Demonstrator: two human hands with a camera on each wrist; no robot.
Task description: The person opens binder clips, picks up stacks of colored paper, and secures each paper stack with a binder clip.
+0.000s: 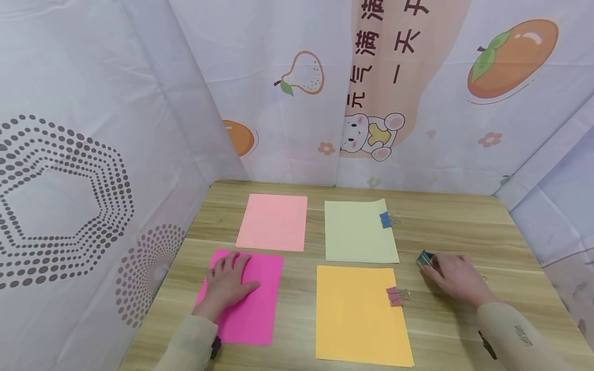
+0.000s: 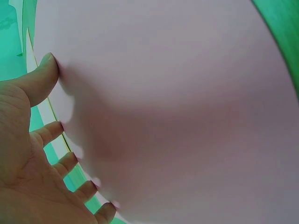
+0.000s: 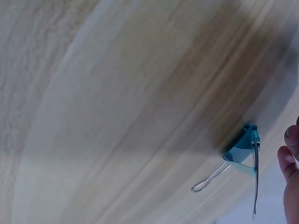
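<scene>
Paper (image 1: 255,314), bright pink, is lying near left on the surface (image 1: 298,304), the left hand (image 1: 227,283) resting over it with its grip spread apart. At right, the right hand (image 1: 457,278) is hovering just beside a green clip (image 3: 240,151), its loosely bent grip slightly apart from it, while a blue clip (image 1: 385,220) is sitting on the far yellow paper (image 1: 357,232), a red clip (image 1: 394,297) on the near orange paper (image 1: 355,314).

"元气满满" (image 1: 366,43), "一天" (image 1: 407,41) on cloth (image 1: 260,31)
</scene>
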